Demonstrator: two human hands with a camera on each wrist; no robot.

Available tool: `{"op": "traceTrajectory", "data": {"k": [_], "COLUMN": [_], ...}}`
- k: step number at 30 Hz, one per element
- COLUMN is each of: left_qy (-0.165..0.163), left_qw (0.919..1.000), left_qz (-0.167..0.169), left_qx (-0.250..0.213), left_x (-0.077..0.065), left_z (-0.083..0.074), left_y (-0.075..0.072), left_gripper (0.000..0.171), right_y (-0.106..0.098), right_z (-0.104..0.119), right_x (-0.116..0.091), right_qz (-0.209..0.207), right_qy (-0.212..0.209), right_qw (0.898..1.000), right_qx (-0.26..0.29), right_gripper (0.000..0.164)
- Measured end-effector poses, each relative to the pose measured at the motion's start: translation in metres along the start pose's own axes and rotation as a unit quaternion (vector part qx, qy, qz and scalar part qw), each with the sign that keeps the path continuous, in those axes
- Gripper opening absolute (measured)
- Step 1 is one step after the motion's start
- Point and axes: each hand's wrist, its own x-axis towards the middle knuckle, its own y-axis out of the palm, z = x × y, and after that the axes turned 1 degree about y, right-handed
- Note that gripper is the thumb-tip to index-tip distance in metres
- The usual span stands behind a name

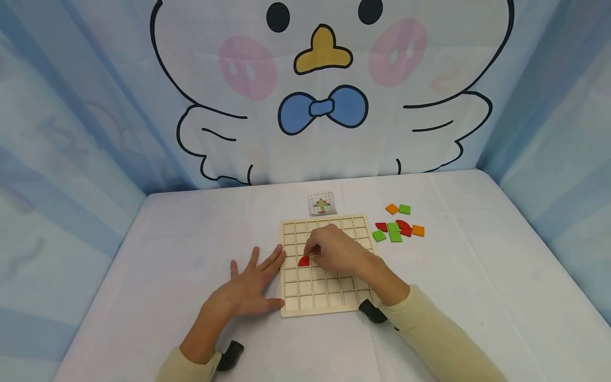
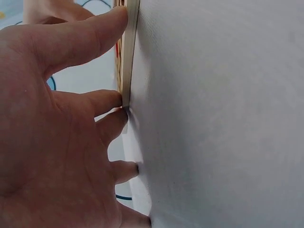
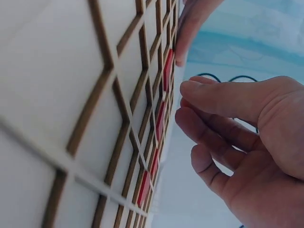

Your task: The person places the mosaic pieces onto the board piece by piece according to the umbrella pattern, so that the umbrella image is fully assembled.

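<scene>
My left hand lies with fingers spread on the table, thumb and fingertips against the left edge of a wooden grid board. In the left wrist view its thumb meets the board's side. My right hand is over the middle of the board, fingers bent downward. Close to its fingertips, a red quarter-round piece sits in a cell. The right wrist view shows several red pieces in cells, and thumb and index tips close together; I cannot tell whether they hold a piece.
A small card with a coloured grid pattern lies behind the board. To the right are loose green squares, orange squares and red pieces. A curtain printed with a cartoon figure hangs at the table's far edge.
</scene>
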Motion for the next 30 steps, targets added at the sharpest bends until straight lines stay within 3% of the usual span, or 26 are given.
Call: {"op": "traceTrajectory", "data": {"k": [13,25,30], "left_qy": [-0.008,-0.003,-0.004], "left_qw": [1.0,1.0,1.0], "left_qz": [-0.001,0.002,0.002], "left_qx": [0.005,-0.002,-0.002], "left_x": [0.002,0.002,0.002], "left_z": [0.001,0.001,0.002], "left_y": [0.003,0.002,0.002], "left_gripper": [0.098,0.099,0.099], "right_y": [-0.042,-0.081,-0.09], "right_z": [-0.044,-0.088,-0.105], "right_x": [-0.028,-0.063,-0.071], "right_qz": [-0.073,-0.134,-0.14], "right_qy": [0.053,0.124,0.159], "right_qw": [0.996,0.983,0.977], "right_qx": [0.015,-0.005,-0.011], "right_gripper": [0.016,0.018,0.021]}}
